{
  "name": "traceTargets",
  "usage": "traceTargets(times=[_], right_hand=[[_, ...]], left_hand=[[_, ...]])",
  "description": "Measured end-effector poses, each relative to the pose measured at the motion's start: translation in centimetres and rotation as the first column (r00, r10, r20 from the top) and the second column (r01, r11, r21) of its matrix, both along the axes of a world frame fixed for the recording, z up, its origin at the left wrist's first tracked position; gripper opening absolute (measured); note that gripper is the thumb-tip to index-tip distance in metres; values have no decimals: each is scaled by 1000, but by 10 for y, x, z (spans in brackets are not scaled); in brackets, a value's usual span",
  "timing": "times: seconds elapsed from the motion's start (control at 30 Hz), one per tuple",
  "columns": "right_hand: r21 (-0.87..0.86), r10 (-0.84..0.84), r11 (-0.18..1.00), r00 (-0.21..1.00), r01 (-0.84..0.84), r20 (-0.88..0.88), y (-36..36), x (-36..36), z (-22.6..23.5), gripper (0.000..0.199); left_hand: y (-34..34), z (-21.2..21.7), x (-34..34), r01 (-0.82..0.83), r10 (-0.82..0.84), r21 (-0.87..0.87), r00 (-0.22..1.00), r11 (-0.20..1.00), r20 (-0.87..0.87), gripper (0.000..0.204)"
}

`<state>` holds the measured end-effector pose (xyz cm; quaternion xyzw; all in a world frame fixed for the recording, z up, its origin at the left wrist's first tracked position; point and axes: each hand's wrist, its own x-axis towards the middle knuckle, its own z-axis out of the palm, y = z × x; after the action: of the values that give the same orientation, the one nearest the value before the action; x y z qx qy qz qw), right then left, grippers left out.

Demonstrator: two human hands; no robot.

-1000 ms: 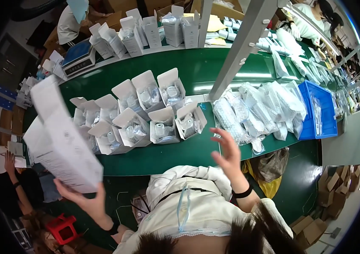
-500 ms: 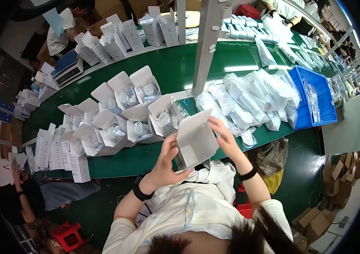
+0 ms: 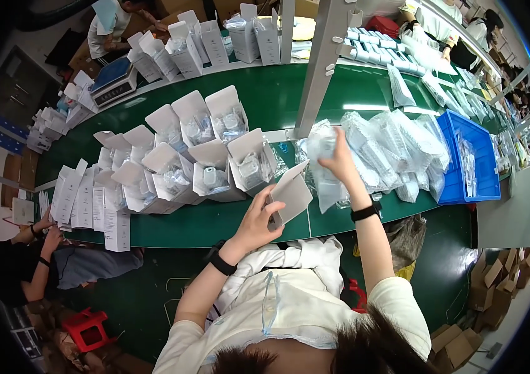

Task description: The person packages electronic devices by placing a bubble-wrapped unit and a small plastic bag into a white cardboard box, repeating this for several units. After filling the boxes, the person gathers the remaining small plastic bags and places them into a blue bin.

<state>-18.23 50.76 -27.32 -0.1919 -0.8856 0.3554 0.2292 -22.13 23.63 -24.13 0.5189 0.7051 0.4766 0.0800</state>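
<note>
My left hand is wrapped round a small white carton, its lid flap raised, held tilted above the near table edge. Further forward and to the right, my right hand grips a clear bubble-wrap bag at the left end of a heap of similar bags. The bag hangs partly upright and looks slightly blurred; its contents are hard to make out. Left of the carton stand several open white boxes, with clear-wrapped pale devices inside them.
A blue bin with bagged parts stands right of the heap. A metal post rises from the green table. Folded cartons lean at the left, near a seated co-worker. More boxes line the far shelf, beside a scale.
My right hand has left the carton, reached forward to the heap and taken hold of a bubble-wrap bag. The carton is now in my left hand alone and turned.
</note>
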Motion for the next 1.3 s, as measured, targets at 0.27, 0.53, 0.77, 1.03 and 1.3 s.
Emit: traceTargets(times=[0.27,0.53,0.77,1.03,1.3], right_hand=[[-789,-641,611,541,-70,-545,-82,65,122,65],[-89,-213,972,669,216,-713,-144,34,48,57],[165,480,877,840,-451,-254,-107,71,54,30],[422,-162,903,971,73,178,-14,7,-38,36],[237,10,969,966,-73,258,6,13,-59,32]], left_hand=[[15,-24,2,-3,7,153,1000,988,-26,62],[9,-42,20,-154,159,194,987,969,-12,62],[-34,-50,1,-70,73,182,997,981,-11,67],[-47,12,12,-208,205,22,975,978,85,62],[-29,35,20,-370,374,-108,927,923,20,24]])
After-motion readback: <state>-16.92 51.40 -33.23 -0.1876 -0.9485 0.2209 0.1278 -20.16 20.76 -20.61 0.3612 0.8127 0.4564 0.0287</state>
